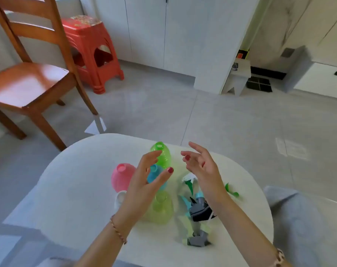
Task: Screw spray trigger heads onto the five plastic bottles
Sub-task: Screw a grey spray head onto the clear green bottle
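White table (71, 182) holds clustered bottles (123, 175); both hands (142, 182) hover empty.

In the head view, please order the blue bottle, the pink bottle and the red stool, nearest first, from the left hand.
From the left hand:
1. Blue bottle, directly behind the fingers.
2. Pink bottle, just to its left on the table.
3. Red stool, far away on the floor beside the chair.

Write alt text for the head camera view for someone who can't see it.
Two open, empty hands, left and right, hover over a round white table holding uncapped plastic bottles beside a pile of loose spray trigger heads. A wooden chair stands behind.
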